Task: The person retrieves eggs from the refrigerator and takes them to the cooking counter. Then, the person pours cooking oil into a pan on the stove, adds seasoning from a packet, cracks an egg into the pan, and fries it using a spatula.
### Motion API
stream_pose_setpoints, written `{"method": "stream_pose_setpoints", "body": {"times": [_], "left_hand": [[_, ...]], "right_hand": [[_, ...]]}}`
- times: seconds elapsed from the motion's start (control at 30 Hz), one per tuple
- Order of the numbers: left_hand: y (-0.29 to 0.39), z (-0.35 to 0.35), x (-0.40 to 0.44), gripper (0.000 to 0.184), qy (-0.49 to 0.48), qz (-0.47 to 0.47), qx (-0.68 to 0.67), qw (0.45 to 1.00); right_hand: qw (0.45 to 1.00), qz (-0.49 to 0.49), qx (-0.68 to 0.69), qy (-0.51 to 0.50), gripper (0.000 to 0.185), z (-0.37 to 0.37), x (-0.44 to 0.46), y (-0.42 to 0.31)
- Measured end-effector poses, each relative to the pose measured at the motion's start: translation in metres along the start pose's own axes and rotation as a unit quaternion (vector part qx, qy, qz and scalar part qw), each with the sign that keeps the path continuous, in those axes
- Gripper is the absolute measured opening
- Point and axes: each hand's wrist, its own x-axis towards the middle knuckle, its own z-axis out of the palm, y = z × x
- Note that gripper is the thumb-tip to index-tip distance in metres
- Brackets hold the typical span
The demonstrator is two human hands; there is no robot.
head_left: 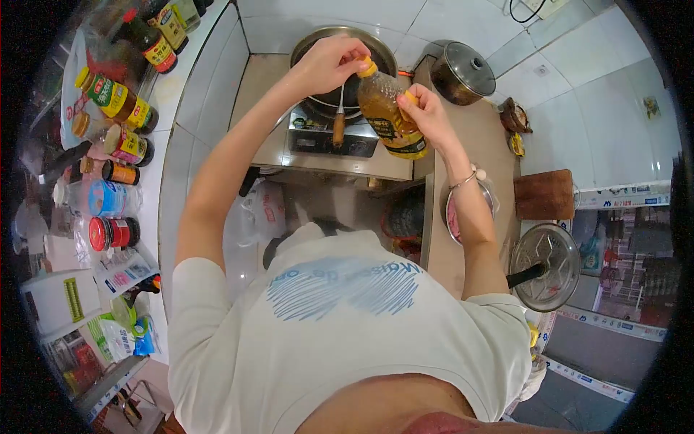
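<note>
A cooking-oil bottle [390,119] with amber liquid and a dark label is held tilted over the front of the stove, its neck toward the upper left. My right hand [428,119] is closed round the yellow handle at the bottle's side. At the neck, my left hand [332,64] pinches the yellow cap [368,67]; whether the cap is loose cannot be made out. Behind my hands, a wok [383,42] sits on the cooktop [329,142]. A utensil with a wooden handle [338,130] rests in the wok, the handle sticking out toward me.
A lidded pot [457,76] stands right of the stove. Under my right forearm is a metal bowl [486,210] with pink contents. A glass lid [553,278] and a wooden board [543,194] are further right. Sauce bottles [119,101] and jars line the left counter.
</note>
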Motion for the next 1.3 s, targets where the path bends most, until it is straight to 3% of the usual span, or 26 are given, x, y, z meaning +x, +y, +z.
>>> {"method": "stream_pose_setpoints", "body": {"times": [0.13,0.23,0.37,0.47,0.53,0.6,0.67,0.73,0.83,0.9,1.1,1.3], "left_hand": [[-0.019,0.008,0.005,0.027,0.037,-0.114,-0.027,0.992],[-0.031,-0.002,0.007,0.039,0.052,-0.249,-0.006,0.967],[-0.035,-0.020,-0.014,0.033,0.157,-0.237,-0.079,0.956],[-0.029,-0.034,-0.051,0.027,0.175,-0.235,-0.125,0.948],[-0.017,-0.041,-0.082,0.023,0.177,-0.292,-0.135,0.930],[-0.024,-0.038,-0.124,0.023,0.202,-0.317,-0.130,0.917],[-0.018,-0.034,-0.164,0.022,0.209,-0.376,-0.139,0.892],[-0.004,-0.030,-0.198,0.020,0.227,-0.414,-0.123,0.873],[-0.002,-0.021,-0.254,0.018,0.230,-0.458,-0.120,0.850],[0.004,-0.016,-0.283,0.018,0.272,-0.501,-0.162,0.805],[0.020,-0.011,-0.330,0.020,0.320,-0.561,-0.163,0.746],[0.020,-0.010,-0.341,0.022,0.317,-0.556,-0.159,0.752]], "right_hand": [[0.998,0.001,-0.067,0.001,0.024,-0.005,0.019,0.004],[0.995,-0.014,-0.101,0.007,0.029,-0.008,0.035,0.010],[0.984,-0.016,-0.178,0.024,0.039,-0.013,0.050,0.011],[0.977,-0.003,-0.211,0.024,0.043,-0.017,0.061,0.016],[0.973,0.005,-0.229,0.023,0.046,-0.018,0.069,0.017],[0.959,0.010,-0.281,0.023,0.037,-0.019,0.075,0.013],[0.963,0.014,-0.267,0.021,0.042,-0.022,0.083,0.018],[0.937,0.052,-0.345,0.013,0.057,-0.023,0.090,0.013],[0.929,0.056,-0.365,0.012,0.059,-0.020,0.095,0.008],[0.926,0.051,-0.375,0.011,0.060,-0.023,0.102,0.016],[0.919,0.046,-0.390,0.017,0.062,-0.021,0.116,0.025],[0.912,0.083,-0.402,0.012,0.064,-0.012,0.124,0.018]]}}
